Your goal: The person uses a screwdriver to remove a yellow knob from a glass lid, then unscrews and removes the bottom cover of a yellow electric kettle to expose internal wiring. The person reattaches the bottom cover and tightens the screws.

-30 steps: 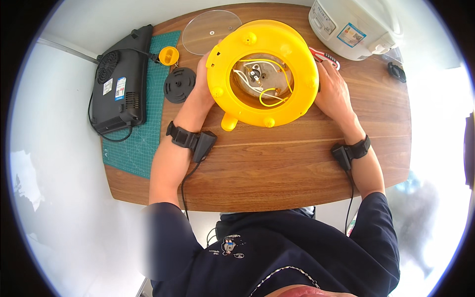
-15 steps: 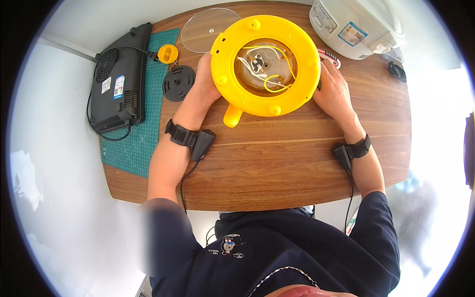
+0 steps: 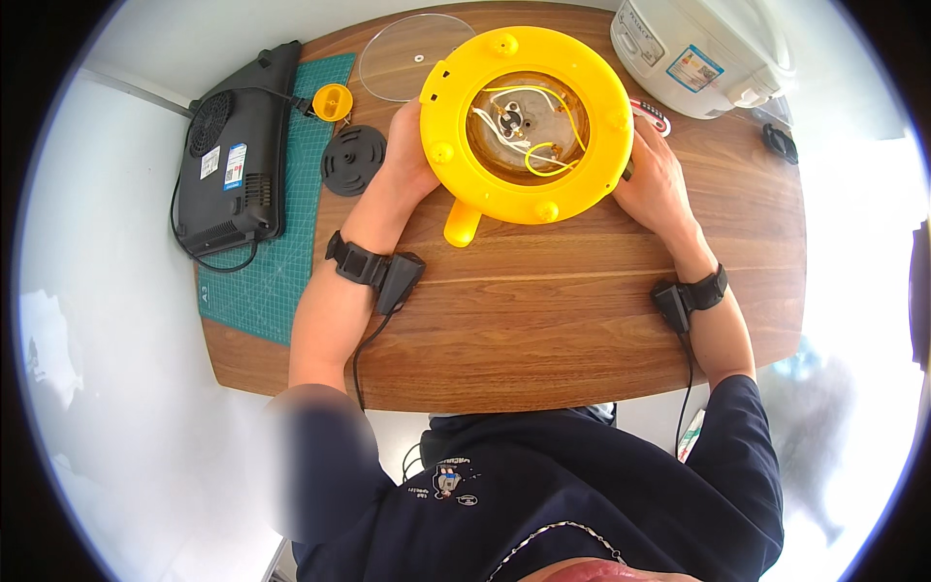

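Note:
A yellow electric pot (image 3: 448,121) is held upside down above the table, its round underside facing up. Inside the ring-shaped base lie white and yellow wires (image 3: 539,145) over a metal plate. A stubby yellow handle (image 3: 462,225) juts from its near left side. My left hand (image 3: 411,160) grips the pot from the left, fingers hidden behind it. On the opposite side my right hand (image 3: 652,179) closes round the rim; a small dark piece shows by its fingers, too little to name. Beside my left forearm lies a black slotted disc (image 3: 353,160).
A green cutting mat (image 3: 291,281) carries a black appliance with a fan grille (image 3: 235,165) and cord. Near it sits a small yellow round part (image 3: 332,102). Behind are a clear lid (image 3: 402,53) and a white rice cooker (image 3: 689,58); a black clip-like object (image 3: 779,144) lies far right.
The pot has shifted slightly to the right and a little away from me, with both hands still on it. The view has moved a touch.

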Demonstrator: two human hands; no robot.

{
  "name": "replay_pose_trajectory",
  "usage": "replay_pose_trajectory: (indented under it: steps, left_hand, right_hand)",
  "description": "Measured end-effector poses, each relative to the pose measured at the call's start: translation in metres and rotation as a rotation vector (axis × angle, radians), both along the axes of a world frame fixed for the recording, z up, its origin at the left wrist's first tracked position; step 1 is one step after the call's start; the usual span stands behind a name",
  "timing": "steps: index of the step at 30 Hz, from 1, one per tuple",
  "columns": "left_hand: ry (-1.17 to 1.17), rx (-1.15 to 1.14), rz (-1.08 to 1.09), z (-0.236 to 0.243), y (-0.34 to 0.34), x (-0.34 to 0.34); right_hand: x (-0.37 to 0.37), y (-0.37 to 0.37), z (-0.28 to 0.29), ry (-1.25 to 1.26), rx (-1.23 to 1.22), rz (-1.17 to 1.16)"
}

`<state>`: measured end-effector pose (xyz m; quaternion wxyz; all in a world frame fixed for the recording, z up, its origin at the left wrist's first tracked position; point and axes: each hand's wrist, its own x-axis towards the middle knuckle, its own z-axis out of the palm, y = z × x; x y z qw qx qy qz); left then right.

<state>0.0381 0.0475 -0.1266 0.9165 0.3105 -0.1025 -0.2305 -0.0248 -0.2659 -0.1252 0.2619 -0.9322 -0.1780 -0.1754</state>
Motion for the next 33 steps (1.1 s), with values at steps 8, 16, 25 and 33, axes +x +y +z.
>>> replay_pose_trajectory:
  steps: [8,16,25,33]
  left_hand:
    - [0.001,-0.094,-0.141,-0.003,0.006,0.009]
    - [0.104,0.104,0.111,0.02,-0.011,-0.001]
    - [-0.103,0.184,0.326,0.03,-0.013,-0.001]
    - [-0.261,0.323,0.424,0.043,-0.025,-0.02]
  right_hand:
    - [-0.001,0.0,0.002,-0.005,0.008,0.014]
    - [-0.001,-0.002,0.006,-0.089,0.053,-0.011]
    - [-0.015,0.006,0.04,0.16,0.832,0.199]
    - [-0.019,0.01,0.035,0.36,0.948,0.16]
